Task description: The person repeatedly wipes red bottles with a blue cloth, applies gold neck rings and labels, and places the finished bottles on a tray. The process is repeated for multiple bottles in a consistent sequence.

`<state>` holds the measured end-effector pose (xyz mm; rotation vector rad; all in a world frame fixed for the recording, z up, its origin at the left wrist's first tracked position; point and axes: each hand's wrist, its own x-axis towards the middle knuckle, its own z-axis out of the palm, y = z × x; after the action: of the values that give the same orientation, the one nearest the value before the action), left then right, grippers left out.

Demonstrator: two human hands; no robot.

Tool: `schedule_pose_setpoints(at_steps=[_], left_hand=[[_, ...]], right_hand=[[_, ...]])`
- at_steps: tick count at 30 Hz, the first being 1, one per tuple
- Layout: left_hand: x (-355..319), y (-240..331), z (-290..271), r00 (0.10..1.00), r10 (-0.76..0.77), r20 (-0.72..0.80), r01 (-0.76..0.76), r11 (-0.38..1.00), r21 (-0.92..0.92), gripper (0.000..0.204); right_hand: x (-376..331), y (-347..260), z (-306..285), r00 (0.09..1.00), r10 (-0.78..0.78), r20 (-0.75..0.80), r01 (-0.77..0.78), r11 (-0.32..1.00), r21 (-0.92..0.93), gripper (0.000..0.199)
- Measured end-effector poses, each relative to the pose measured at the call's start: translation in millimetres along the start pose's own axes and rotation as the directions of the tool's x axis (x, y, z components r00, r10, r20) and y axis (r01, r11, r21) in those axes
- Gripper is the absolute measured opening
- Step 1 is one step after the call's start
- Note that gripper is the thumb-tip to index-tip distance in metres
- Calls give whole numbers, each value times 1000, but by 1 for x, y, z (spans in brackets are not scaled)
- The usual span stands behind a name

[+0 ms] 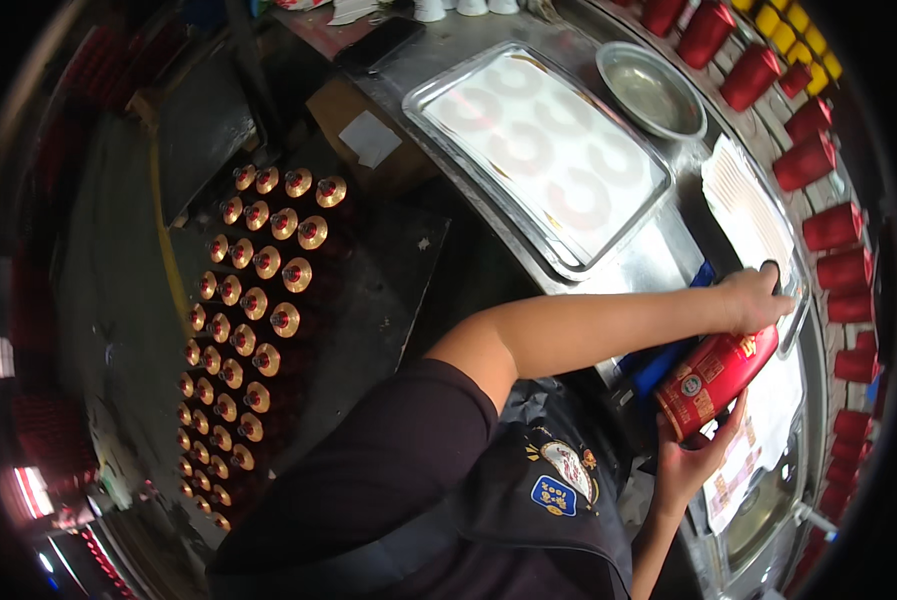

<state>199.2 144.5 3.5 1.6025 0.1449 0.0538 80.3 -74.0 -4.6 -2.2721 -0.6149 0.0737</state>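
A shiny metal counter [648, 255] is running across the room, and a low dark table [388, 290] is sitting to its left. A red bottle [713, 385] is leaning between the two hands beside the counter, wearing gold writing and a pale round badge. The right hand [696, 455] is clamping the wide bottom end, with its thumb and fingers going around the sides. The left hand [750, 300] is bending over the top end by a small dark thing [770, 270]; I cannot tell which one its fingers are clamping. The left arm [598, 325] is stretching across and hiding some counter. Above it, a tray [575, 270] is holding a white sheet [528, 150] with faint curved shapes, and a metal bowl [683, 122] is standing near. Red bottles [833, 226] are lining the far side, and gold-topped bottles [312, 232] are standing in rows on the left.
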Motion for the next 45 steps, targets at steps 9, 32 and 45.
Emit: schedule_pose_setpoints(at_steps=[9, 32, 45], left_hand=[[-118, 8, -125, 943, 271, -195, -296, 948, -115, 35], [-879, -166, 1, -530, 570, -627, 833, 211, -512, 22], [-970, -311, -5, -811, 290, -508, 575, 236, -783, 25]], right_hand=[[1, -58, -19, 924, -192, 330, 25, 893, 450, 120], [81, -196, 128, 347, -637, 689, 747, 631, 208, 97], [109, -144, 114, 538, -531, 655, 656, 751, 70, 84]])
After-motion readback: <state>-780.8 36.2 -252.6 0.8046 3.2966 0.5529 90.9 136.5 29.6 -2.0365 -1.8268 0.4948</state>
